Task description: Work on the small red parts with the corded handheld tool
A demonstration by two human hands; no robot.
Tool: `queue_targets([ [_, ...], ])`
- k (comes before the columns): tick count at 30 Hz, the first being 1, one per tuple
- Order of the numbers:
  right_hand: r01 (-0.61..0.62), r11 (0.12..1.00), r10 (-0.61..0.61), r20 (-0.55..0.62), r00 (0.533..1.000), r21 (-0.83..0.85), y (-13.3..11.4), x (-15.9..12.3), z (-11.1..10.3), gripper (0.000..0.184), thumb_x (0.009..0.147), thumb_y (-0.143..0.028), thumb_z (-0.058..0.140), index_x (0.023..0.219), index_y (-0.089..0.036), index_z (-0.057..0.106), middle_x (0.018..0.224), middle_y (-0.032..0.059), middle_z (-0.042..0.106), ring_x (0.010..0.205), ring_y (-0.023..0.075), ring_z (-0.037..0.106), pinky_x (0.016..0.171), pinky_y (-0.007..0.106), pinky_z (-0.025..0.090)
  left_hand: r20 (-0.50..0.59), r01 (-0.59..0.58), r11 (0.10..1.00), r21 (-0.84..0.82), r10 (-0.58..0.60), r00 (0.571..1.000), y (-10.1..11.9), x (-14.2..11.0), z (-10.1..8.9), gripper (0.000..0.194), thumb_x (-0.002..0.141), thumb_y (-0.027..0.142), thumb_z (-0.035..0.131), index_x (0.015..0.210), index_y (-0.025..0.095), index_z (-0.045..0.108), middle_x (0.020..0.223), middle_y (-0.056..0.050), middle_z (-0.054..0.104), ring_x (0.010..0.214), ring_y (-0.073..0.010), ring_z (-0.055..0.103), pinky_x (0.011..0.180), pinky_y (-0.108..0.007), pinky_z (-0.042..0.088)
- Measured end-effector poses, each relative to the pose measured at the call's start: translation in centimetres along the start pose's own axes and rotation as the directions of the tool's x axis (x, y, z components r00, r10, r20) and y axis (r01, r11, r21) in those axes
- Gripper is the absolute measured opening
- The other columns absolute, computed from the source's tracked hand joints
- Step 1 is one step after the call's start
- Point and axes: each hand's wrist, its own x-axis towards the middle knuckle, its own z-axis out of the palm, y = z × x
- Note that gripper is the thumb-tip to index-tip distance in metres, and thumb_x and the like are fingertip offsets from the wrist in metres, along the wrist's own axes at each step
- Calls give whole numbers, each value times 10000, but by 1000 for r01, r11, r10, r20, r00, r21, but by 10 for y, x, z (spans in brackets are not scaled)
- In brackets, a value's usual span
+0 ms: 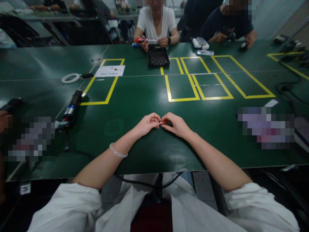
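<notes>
My right hand (177, 125) pinched a small red-and-dark piece (166, 122) between thumb and fingertips, and my left hand (149, 124) closed its thumb and curled fingers on the piece's left end. Between them they covered so much of it that I could not make out its shape. I had it just above the desk (145, 151), nearer the near edge than the far one, about midway between the sides; whether it touched the top I could not tell.

Towards the left side lay a black-and-silver tool (71, 108), its lower end running into a pixelated patch. Another such patch hid whatever lay near the right side. At the far edge, a black tray (158, 58) sat before a person (156, 24) holding a red-handled tool (142, 40), with the face blurred out and the head's top cut off.
</notes>
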Motion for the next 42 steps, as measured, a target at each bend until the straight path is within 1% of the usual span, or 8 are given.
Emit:
queue_targets([
  [6,1,1000,-1,-6,1000,16,1,-1,1,101,906,-234,617,1005,-216,608,964,47,628,885,186,607,779,300,465,-19,5,1000,2,-5,1000,2,0,1,206,734,183,667,910,123,579,706,2,613,668,-106,603,692,-240,461],
  [12,-24,999,25,-15,1000,32,2,-1,1,133,901,-227,614,1034,-219,616,967,42,636,838,174,602,765,297,467,-36,11,1000,-4,-11,999,2,-1,2,217,730,185,669,917,124,578,749,3,608,683,-98,606,707,-241,467],
  [17,-11,1000,11,-9,1000,25,3,-1,1,103,903,-226,614,1006,-215,613,948,42,628,834,176,600,756,297,465,-13,53,997,-50,-54,998,4,-2,1,256,748,237,692,958,123,601,821,-18,630,735,-108,618,753,-262,494],
  [22,5,999,-4,-24,1000,34,2,-1,-1,89,916,-240,607,1002,-216,613,960,51,626,867,184,603,767,296,468,-11,95,992,-85,-96,995,4,-2,-1,239,756,213,697,960,112,625,887,-44,666,760,-111,631,792,-281,505],
  [27,16,999,-15,-33,999,34,0,-1,-2,103,914,-218,604,1017,-226,609,1017,59,624,941,194,610,816,306,480,6,104,991,-88,-104,995,3,-1,-1,210,787,227,689,945,98,642,873,-69,694,776,-123,640,813,-292,501],
  [30,16,1000,-15,-34,999,16,-1,-1,-3,113,912,-210,608,1024,-220,613,1032,64,617,960,197,610,830,312,481,4,96,992,-77,-95,995,4,-1,-1,203,774,222,705,920,95,643,855,-69,700,766,-123,638,806,-290,499],
  [36,4,1000,-5,-30,1000,-9,-1,-1,-2,118,902,-185,612,1016,-217,615,1013,58,620,942,191,609,823,307,480,-10,87,994,-64,-88,996,6,-2,0,196,753,211,707,897,101,631,812,-55,693,743,-123,630,786,-289,496],
  [42,0,1000,-1,-43,999,-18,3,-1,-1,109,910,-196,606,1018,-204,619,996,55,627,925,187,609,808,300,480,-14,97,994,-43,-97,995,6,-2,2,216,783,257,682,929,109,626,822,-47,680,747,-117,619,795,-287,493],
])
